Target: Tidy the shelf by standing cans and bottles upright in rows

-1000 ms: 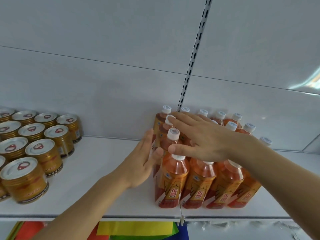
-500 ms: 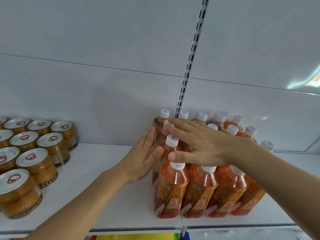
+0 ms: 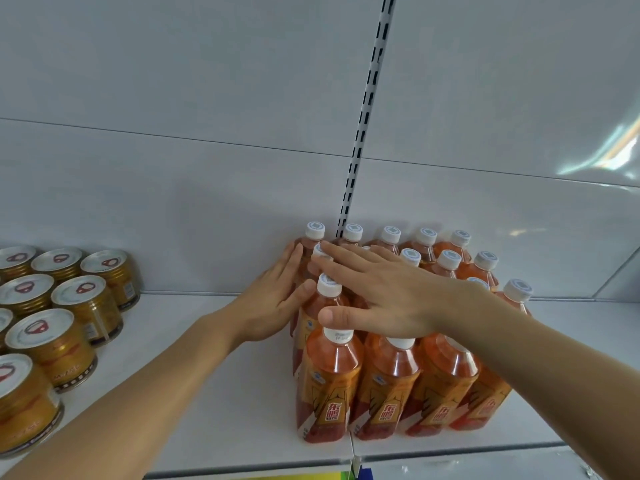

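Several orange drink bottles (image 3: 329,382) with white caps stand upright in tight rows on the white shelf (image 3: 194,393), right of centre. My left hand (image 3: 273,299) presses flat, fingers straight, against the left side of the bottle block. My right hand (image 3: 377,296) lies flat over the caps of the front-left bottles, fingers stretched out to the left and thumb by a front cap. Several gold cans (image 3: 52,344) with silver pull-tab lids stand upright in rows at the left of the shelf.
The white back wall (image 3: 173,188) rises close behind the bottles, with a slotted upright rail (image 3: 363,133) above them. A bare strip of shelf separates cans and bottles. The shelf's front edge (image 3: 242,467) runs along the bottom of the view.
The view has shifted, so cans and bottles sit lower and further left in frame. Both hands stay flat on the bottle block; the right hand has slid slightly back over the caps.
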